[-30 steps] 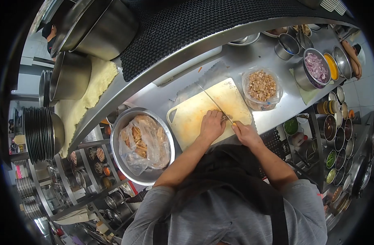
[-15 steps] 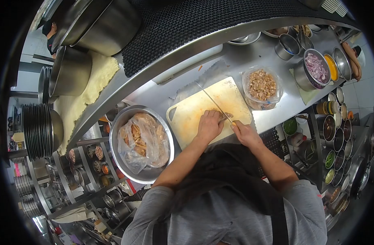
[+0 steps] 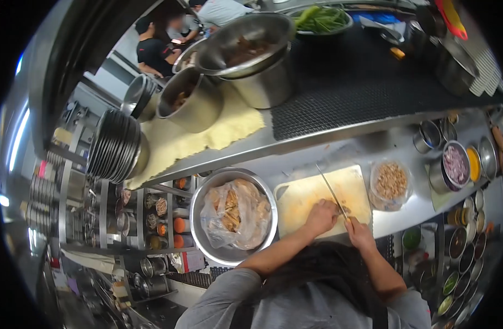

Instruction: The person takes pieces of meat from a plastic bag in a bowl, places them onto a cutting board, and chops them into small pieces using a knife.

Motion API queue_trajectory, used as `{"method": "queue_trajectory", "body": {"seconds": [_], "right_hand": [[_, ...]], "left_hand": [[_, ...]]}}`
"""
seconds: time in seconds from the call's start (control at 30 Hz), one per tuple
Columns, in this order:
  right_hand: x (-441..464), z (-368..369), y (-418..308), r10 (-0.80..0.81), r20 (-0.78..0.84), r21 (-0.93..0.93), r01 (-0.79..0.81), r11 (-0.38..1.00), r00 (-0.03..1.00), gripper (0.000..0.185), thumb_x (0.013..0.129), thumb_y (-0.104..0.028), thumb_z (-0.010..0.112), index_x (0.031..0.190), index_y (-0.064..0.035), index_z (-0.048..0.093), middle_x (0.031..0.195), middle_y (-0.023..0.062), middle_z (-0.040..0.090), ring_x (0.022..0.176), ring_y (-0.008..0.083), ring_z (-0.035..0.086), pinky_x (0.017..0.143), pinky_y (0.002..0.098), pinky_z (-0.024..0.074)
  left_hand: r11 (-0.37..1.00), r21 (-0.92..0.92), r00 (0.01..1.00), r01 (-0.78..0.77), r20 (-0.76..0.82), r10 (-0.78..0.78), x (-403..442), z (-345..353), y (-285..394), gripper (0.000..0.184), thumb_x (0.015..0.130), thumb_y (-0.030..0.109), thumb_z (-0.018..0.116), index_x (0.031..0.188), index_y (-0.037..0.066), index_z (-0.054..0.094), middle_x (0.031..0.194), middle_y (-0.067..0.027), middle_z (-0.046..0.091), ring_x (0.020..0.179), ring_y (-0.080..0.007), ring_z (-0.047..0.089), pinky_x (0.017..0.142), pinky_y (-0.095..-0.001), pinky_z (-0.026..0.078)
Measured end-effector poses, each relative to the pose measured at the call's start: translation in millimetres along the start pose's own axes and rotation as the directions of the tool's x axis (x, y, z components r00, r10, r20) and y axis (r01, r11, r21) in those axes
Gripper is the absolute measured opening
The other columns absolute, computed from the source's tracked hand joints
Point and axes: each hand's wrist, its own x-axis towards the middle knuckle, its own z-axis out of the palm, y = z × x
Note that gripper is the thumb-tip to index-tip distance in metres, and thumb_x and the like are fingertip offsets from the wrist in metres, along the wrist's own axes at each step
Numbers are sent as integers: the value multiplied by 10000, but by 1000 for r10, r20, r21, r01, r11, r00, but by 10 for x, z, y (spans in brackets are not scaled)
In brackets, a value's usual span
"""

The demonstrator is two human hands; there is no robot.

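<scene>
My right hand [image 3: 360, 234] is closed around the handle of a long kitchen knife [image 3: 331, 189], its blade pointing away from me across the pale cutting board [image 3: 295, 193]. Just left of the blade, my left hand [image 3: 322, 216] presses down with curled fingers on a piece of brown meat, mostly hidden beneath them. Small brown cut bits [image 3: 346, 209] lie on the board right of the knife. Beyond the board's right edge stands a plastic-lined container of diced meat [image 3: 391, 181]. To the left, a large steel bowl [image 3: 195, 231] holds a plastic bag [image 3: 218, 230] with larger brown meat pieces.
A raised shelf with a black mat [image 3: 339, 93] runs along the back, bearing steel pots [image 3: 199, 109] and stacked dark plates [image 3: 113, 145]. Chopped purple onion [image 3: 455, 163] fills a pot at right. Other people [image 3: 153, 49] are in the background at upper left.
The view has tilted up and shifted left, bringing more of the shelf and the people into sight. Both hands stay at the board, the knife still in the right one.
</scene>
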Motion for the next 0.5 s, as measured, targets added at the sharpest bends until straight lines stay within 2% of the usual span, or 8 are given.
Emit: {"method": "queue_trajectory", "body": {"seconds": [0.07, 0.17, 0.3, 0.37, 0.47, 0.5], "right_hand": [[-7, 43, 58, -26, -34, -36, 25, 999, 999, 362, 974, -339, 474, 1191, -61, 559, 802, 307, 635, 793, 497, 612, 733, 573, 477], [123, 109, 13, -23, -51, -67, 20, 998, 998, 381, 975, -324, 467, 1197, -27, 553, 792, 311, 635, 791, 499, 615, 730, 568, 481], [201, 168, -2, -33, -90, -54, 29, 998, 995, 405, 972, -317, 468, 1223, -8, 542, 786, 316, 632, 788, 496, 618, 730, 567, 482], [189, 156, 0, -78, -95, -82, 71, 994, 992, 397, 963, -249, 501, 1254, 21, 528, 753, 322, 617, 732, 495, 612, 675, 554, 483], [155, 149, -1, -115, -108, -70, 108, 992, 987, 400, 960, -244, 508, 1266, 13, 526, 738, 326, 611, 723, 500, 610, 671, 559, 481], [87, 75, -115, -105, -114, -43, 101, 994, 988, 337, 963, -246, 509, 1181, 6, 560, 743, 322, 613, 728, 502, 608, 672, 564, 477]], "left_hand": [[1000, 17, 999, -5, -32, 5, 9, 3, -18, 240, 735, 171, 677, 921, 38, 604, 933, -116, 605, 930, -296, 565, 765, -418, 477], [1000, 15, 999, -14, -29, 14, 6, 62, -14, 232, 729, 165, 679, 909, 44, 599, 933, -109, 601, 930, -292, 564, 760, -414, 482], [999, 32, 999, -17, -45, 19, -15, 46, -11, 236, 727, 167, 681, 911, 45, 597, 942, -106, 599, 927, -284, 564, 768, -412, 485], [999, 38, 997, -27, -75, 30, -15, 83, -24, 236, 726, 167, 682, 912, 48, 597, 940, -105, 598, 923, -283, 563, 764, -411, 488], [998, 53, 995, -26, -92, 31, -33, 97, -15, 237, 726, 168, 682, 913, 50, 597, 936, -105, 597, 914, -281, 562, 753, -408, 495], [998, 63, 997, -23, -75, 28, -41, 86, -10, 237, 727, 168, 681, 914, 50, 597, 933, -106, 596, 910, -280, 562, 746, -406, 499]]}}
